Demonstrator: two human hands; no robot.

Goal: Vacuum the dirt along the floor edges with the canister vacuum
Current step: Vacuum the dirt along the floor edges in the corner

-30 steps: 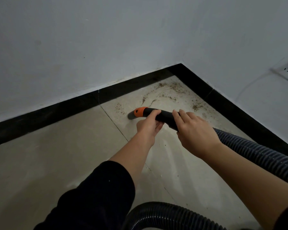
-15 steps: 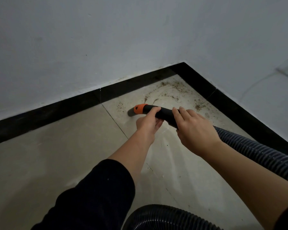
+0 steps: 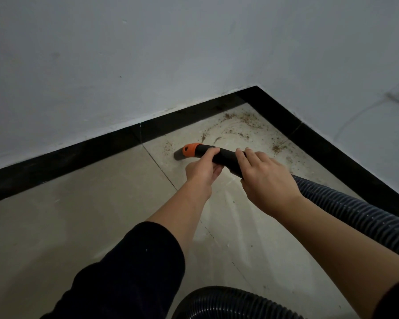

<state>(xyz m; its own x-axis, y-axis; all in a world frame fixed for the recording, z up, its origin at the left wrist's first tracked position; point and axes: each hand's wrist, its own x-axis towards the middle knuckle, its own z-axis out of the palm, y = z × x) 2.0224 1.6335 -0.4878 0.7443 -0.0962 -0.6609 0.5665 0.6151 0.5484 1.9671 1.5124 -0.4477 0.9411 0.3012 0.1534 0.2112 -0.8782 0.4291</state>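
Both hands wrap the black nozzle tube — left hand curled round it from below just behind the orange tip, right hand clasped over it where the ribbed hose joins. Its long axis runs up-left, tip down near the floor; most dirt lies right of the tip, toward the corner of the black skirting — so the next sweep likely swings rightward, left hand steering

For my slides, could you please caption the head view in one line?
Left hand and right hand grip a black, orange-tipped vacuum nozzle beside scattered brown dirt in a corner.
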